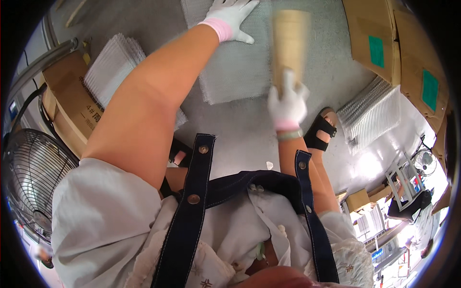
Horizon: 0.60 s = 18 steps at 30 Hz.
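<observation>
My left hand [234, 19], in a white glove with a pink cuff, lies with spread fingers on a sheet of clear bubble wrap [235, 72] on the grey floor. In my right hand [287, 103], also gloved, is a long, narrow tan piece [291, 43] that looks like cardboard. It is smeared by motion, so its exact kind cannot be made out. My fingers close around its near end, and it points away from me beside the right edge of the bubble wrap.
Stacks of bubble wrap lie left [115, 67] and right [372, 115]. Cardboard boxes [372, 29] with green patches stand at the far right, another box [72, 91] at the left. A black fan [36, 182] is at the near left. My sandalled foot [321, 129] is beside my right wrist.
</observation>
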Available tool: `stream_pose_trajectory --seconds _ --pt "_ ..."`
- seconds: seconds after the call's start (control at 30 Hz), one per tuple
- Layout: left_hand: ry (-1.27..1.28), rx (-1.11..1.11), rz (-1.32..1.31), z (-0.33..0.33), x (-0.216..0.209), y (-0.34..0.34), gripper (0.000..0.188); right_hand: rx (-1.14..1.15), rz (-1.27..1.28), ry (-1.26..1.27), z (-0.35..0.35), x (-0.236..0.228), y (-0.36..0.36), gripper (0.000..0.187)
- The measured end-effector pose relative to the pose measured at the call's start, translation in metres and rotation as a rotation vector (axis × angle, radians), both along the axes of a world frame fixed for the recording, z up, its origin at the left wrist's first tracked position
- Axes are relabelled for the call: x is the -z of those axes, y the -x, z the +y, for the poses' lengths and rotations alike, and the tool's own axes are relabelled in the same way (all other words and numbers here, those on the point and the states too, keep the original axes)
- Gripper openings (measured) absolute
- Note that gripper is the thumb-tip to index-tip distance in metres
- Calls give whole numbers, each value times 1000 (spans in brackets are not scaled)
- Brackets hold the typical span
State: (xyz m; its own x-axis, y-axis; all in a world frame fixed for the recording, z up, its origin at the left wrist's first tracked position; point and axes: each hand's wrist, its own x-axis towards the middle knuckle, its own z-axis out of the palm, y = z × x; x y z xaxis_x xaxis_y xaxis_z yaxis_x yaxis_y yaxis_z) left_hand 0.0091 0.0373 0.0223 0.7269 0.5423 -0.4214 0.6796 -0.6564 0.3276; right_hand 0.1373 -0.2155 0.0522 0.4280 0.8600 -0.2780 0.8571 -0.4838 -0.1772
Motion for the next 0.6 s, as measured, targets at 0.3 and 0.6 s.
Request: stream_pose_trajectory --seconds 0.3,0.6 --pt "0 -364 190 -73 -6 -16 91 600 511 -628 2 -2 -60 80" --pt "125 443 83 -99 5 -9 81 -101 41 -244 16 -7 -117 73"
